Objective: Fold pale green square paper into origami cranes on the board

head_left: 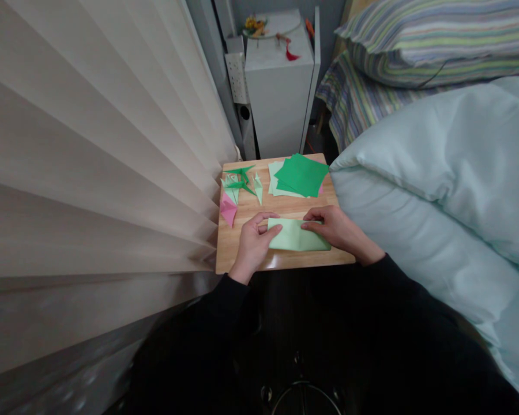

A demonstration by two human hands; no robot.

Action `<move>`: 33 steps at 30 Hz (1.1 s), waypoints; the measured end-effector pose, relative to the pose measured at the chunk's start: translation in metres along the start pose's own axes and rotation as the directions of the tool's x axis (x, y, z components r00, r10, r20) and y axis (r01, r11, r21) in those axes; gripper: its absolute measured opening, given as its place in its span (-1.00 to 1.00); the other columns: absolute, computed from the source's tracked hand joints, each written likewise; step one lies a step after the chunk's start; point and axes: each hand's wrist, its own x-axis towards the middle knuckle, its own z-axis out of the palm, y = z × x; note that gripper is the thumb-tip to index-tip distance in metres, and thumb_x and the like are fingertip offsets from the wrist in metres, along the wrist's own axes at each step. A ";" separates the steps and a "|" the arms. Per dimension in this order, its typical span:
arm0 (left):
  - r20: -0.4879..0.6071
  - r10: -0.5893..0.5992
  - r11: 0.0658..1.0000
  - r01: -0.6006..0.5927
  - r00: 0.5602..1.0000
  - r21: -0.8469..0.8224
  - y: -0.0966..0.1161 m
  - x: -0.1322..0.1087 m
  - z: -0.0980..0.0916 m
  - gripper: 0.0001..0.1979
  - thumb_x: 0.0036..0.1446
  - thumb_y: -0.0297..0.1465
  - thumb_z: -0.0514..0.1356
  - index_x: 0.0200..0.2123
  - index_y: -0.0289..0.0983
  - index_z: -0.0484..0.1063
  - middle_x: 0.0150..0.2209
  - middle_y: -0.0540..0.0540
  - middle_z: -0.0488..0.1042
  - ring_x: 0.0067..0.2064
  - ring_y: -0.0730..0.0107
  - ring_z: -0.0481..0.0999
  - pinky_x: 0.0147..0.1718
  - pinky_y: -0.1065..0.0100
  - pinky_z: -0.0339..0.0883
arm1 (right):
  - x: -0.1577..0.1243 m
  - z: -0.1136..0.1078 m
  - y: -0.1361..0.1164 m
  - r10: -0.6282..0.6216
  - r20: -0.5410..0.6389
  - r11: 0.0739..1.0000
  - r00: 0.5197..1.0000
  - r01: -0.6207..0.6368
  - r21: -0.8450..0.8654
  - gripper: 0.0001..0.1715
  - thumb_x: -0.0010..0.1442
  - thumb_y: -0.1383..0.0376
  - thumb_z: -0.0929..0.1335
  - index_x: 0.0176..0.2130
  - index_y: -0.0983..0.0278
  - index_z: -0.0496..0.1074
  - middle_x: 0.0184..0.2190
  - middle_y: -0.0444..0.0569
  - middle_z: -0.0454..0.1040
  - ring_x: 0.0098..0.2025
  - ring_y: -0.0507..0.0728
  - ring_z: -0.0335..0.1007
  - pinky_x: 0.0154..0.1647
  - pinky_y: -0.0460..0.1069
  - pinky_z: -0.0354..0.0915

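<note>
At the near edge of the small wooden worktop (pixel 281 262), a folded light green sheet (pixel 296 236) lies flat between the person's two hands. The left hand (pixel 253 242) holds the sheet's left end, thumb laid on top and fingers curled close at its upper edge. The right hand (pixel 335 227) lies over the right half, fingers pressed down flat on the paper rather than closed round it. Farther back sits a stack of green sheets (pixel 300 174), with green folded figures (pixel 242 181) to its left and a pink folded figure (pixel 228 209) just in front of those. A pale duvet (pixel 436 184) touches the worktop's right side.
</note>
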 end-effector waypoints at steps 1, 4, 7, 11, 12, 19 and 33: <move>-0.002 -0.002 1.000 0.002 1.000 0.002 0.000 0.000 0.000 -0.64 -0.01 -0.32 0.43 -0.13 -0.28 0.51 -0.44 -0.02 0.63 -0.47 0.42 0.57 -0.43 0.43 0.38 | 0.000 0.000 0.000 0.003 0.000 1.000 1.000 -0.003 -0.003 -0.83 0.19 0.24 0.44 -0.37 0.29 0.58 -0.40 -0.04 0.62 -0.33 0.13 0.45 -0.25 0.00 0.28; -0.001 -0.005 1.000 0.005 1.000 0.006 0.000 0.000 0.000 -0.64 -0.01 -0.32 0.43 -0.14 -0.28 0.50 -0.44 -0.01 0.63 -0.47 0.41 0.57 -0.44 0.42 0.39 | 0.001 0.000 0.001 0.013 0.001 1.000 1.000 -0.013 -0.007 -0.84 0.18 0.25 0.45 -0.37 0.30 0.59 -0.40 -0.03 0.62 -0.33 0.13 0.45 -0.27 0.00 0.26; 0.008 -0.010 1.000 0.010 1.000 -0.004 0.000 0.001 -0.001 -0.65 -0.01 -0.32 0.43 -0.14 -0.27 0.50 -0.44 -0.02 0.63 -0.46 0.41 0.57 -0.42 0.42 0.39 | 0.002 0.001 0.003 0.017 0.000 1.000 1.000 -0.017 0.001 -0.84 0.18 0.25 0.46 -0.37 0.30 0.59 -0.40 -0.03 0.62 -0.32 0.13 0.45 -0.27 0.00 0.26; 0.008 -0.011 1.000 0.011 1.000 0.002 0.000 0.000 -0.001 -0.64 -0.01 -0.32 0.42 -0.14 -0.27 0.50 -0.46 -0.01 0.62 -0.48 0.42 0.56 -0.43 0.43 0.37 | 0.002 0.001 0.004 0.016 -0.004 1.000 1.000 -0.016 0.011 -0.84 0.18 0.25 0.46 -0.38 0.30 0.59 -0.41 -0.04 0.62 -0.33 0.13 0.45 -0.28 0.00 0.26; 0.009 -0.011 1.000 0.011 1.000 0.006 0.000 0.000 -0.001 -0.64 0.00 -0.32 0.42 -0.13 -0.27 0.49 -0.46 -0.01 0.62 -0.48 0.42 0.55 -0.43 0.43 0.37 | 0.002 0.001 0.004 0.016 -0.004 1.000 1.000 -0.016 0.010 -0.84 0.18 0.25 0.47 -0.38 0.30 0.59 -0.42 -0.04 0.62 -0.33 0.13 0.45 -0.28 0.00 0.26; 0.003 -0.034 0.994 0.033 0.999 0.100 -0.007 0.005 -0.004 -0.70 0.04 -0.35 0.37 -0.14 -0.26 0.47 -0.49 0.01 0.58 -0.51 0.40 0.51 -0.46 0.41 0.31 | 0.005 0.008 0.007 0.012 0.010 0.994 1.000 -0.011 -0.105 -0.85 0.24 0.26 0.45 -0.34 0.29 0.60 -0.35 -0.02 0.65 -0.29 0.13 0.50 -0.23 -0.01 0.29; 0.362 0.188 0.096 -0.384 0.913 0.918 -0.051 -0.040 0.040 -0.60 0.25 -0.58 0.09 0.14 -0.37 0.38 0.16 -0.36 0.47 0.18 0.00 0.45 0.15 0.06 0.39 | 0.023 0.057 0.021 0.144 0.097 0.826 0.985 -0.066 -0.560 -0.73 0.37 0.23 0.37 -0.11 0.29 0.64 -0.10 0.21 0.66 -0.01 0.28 0.57 -0.08 0.01 0.31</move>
